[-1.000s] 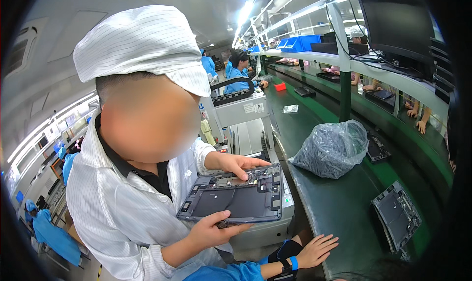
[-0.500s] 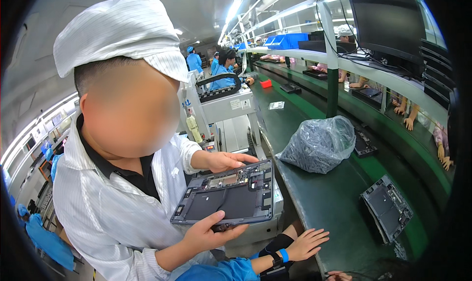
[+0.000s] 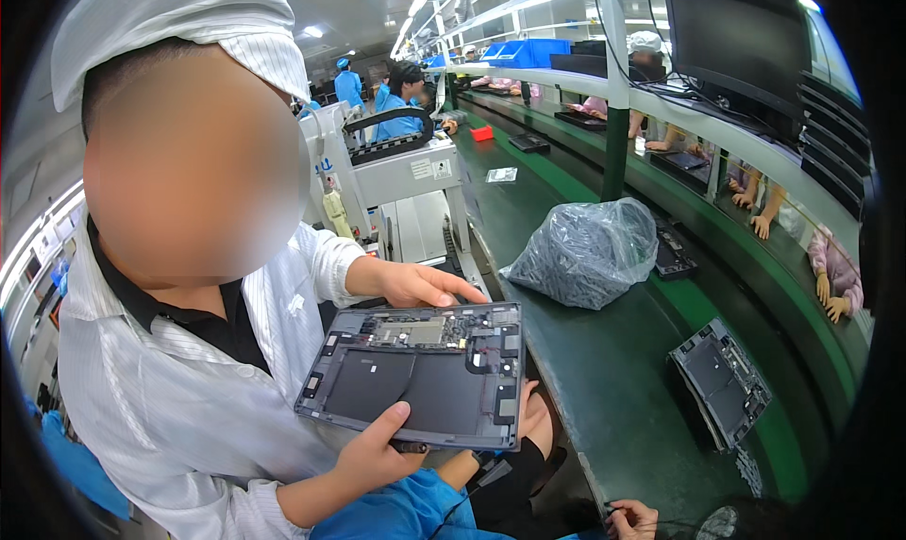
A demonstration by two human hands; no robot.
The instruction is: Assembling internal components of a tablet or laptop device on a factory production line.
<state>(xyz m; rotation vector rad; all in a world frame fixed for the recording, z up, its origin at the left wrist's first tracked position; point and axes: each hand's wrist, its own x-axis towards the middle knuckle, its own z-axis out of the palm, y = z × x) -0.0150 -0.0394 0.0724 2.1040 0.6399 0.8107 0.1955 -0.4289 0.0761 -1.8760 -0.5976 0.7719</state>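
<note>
My left forearm [image 3: 460, 468] comes out of a blue sleeve below an opened tablet-like device [image 3: 453, 384]; the fingers of that hand do not show clearly. At the bench's near edge, my right hand [image 3: 634, 521] has its fingers drawn together by a small dark thing I cannot make out. A co-worker in a white striped coat holds the device in both hands, one at its far edge and one at its near edge. Its circuit board and dark flat battery panels are exposed. A second opened device [image 3: 722, 381] lies tilted on the bench to the right.
A clear plastic bag [image 3: 587, 257] full of dark pieces sits on the dark green bench [image 3: 576, 370]. Another opened device [image 3: 676, 252] lies behind it. A red bin [image 3: 482, 134] stands farther back. A shelf with a monitor [image 3: 741, 44] runs above; other workers' hands are beyond it.
The co-worker and the held device have come closer. My left hand, earlier spread at the bench edge, has drawn back left. My right hand shows more, its fingers together.
</note>
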